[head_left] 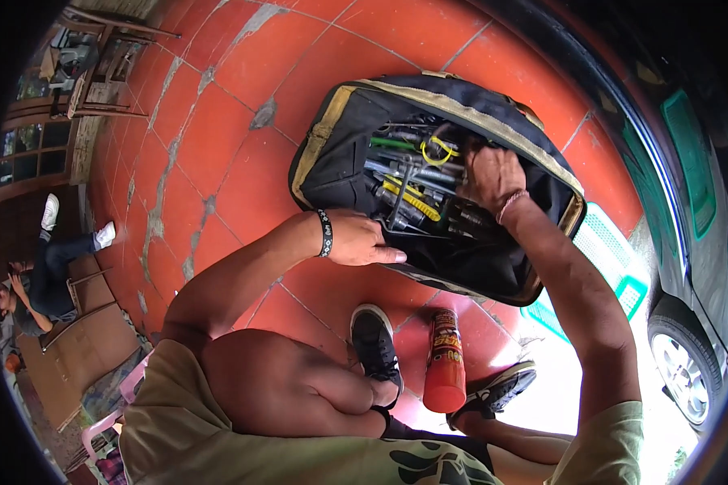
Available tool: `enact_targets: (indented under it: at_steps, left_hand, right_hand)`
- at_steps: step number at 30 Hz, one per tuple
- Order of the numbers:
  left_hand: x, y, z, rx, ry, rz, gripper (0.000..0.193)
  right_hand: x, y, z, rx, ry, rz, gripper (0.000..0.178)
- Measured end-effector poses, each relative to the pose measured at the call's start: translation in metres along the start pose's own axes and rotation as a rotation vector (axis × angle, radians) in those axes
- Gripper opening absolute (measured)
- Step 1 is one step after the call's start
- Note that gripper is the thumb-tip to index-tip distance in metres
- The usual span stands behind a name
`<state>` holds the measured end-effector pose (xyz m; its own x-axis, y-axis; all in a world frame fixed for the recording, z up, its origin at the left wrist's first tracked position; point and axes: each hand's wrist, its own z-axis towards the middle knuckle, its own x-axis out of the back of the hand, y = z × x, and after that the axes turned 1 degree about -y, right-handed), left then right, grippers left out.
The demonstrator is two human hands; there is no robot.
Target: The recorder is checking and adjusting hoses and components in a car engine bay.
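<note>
A black tool bag (332, 174) with tan trim lies open on the floor in front of me. Inside it is a jumble of tools, among them a yellow-handled tool (412, 199), a yellow ring-shaped piece (436, 151) and a grey metal bar (402, 194). My right hand (492, 176) reaches into the bag at the right of the tools, fingers bent downward; its fingertips and anything in them are hidden. On the bag's near edge rests my left hand (360, 238), its thumb along the rim and its other fingers mostly out of sight behind the edge.
A red spray can (445, 364) stands between my shoes. Right of the bag lies a green plastic basket (603, 242), near a parked car (704, 267). At far left a person (48, 267) sits by cardboard (77, 347). A wooden chair (97, 61) stands upper left.
</note>
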<state>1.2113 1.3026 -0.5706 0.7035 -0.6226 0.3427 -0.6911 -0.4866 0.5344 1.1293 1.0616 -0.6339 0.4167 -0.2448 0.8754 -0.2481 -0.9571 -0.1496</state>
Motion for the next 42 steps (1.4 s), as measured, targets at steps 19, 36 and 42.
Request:
enact_targets:
  at_steps: [19,36,42]
  left_hand:
    - [-0.001,0.018,0.028,-0.106,0.24,0.04,0.037]
    - [-0.03,-0.019,0.058,-0.124,0.378,0.3,0.03]
    - [-0.018,-0.013,0.075,-0.028,0.398,0.399,0.028]
  right_hand:
    - [-0.055,-0.019,-0.084,0.128,0.025,0.035,0.028]
    - [-0.059,0.056,-0.055,0.1,-0.205,0.108,0.022]
    - [-0.051,0.032,-0.069,0.143,-0.222,0.149,0.019]
